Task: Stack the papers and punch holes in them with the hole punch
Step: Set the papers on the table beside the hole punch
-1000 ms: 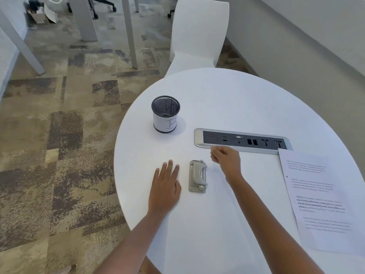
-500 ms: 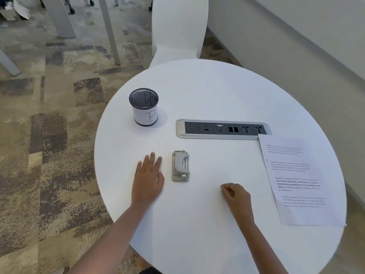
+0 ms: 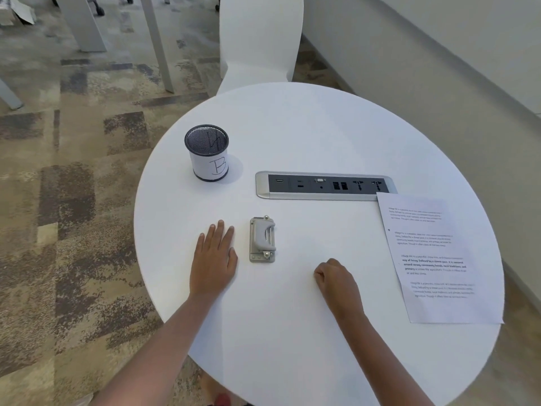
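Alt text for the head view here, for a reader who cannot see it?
A person's left hand lies flat on a round white table beside an untouched grey hole punch, while the right hand rests curled in a fist, holding nothing. Printed paper lies at the right by a socket panel; a mesh cup marked B stands further back.

Both arms bare up to frame edge: left forearm (image 3: 158,347), right forearm (image 3: 380,361), slender, narrowing at wrist. Wrists bare too. On left hand (image 3: 213,259), back, four fingers and thumb on show, nails too small to make out. On right hand (image 3: 336,279), back and knuckles on show, fingertips hidden. Blurred reddish patch (image 3: 222,400) at bottom edge between forearms — cannot tell whether clothing.
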